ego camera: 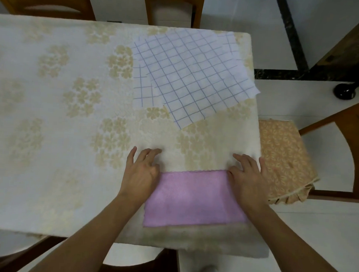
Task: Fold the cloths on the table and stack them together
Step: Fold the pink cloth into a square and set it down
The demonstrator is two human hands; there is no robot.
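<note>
The left hand point(142, 171) is flat on the left end of a pink cloth point(192, 196), fingers loosely spread and reaching past the cloth's far edge onto the tablecloth, not gripping anything. The right hand point(246, 176) does the same thing on the right end, fingers straight-ish and splayed, palm pressing down on the cloth's corner. So both hands are relaxed and apart, one at each short side.

The pink cloth looks folded into a rectangle and lies at the near edge of the desk point(50, 129), toward its right corner. The desk has a cream tablecloth with a beige flower pattern.

Further back, near the far right corner, white cloths with a blue grid point(190, 76) lie flat and overlapping, well apart from the pink one. A chair with a peach patterned cushion point(283, 156) is just beside the desk's right edge.
</note>
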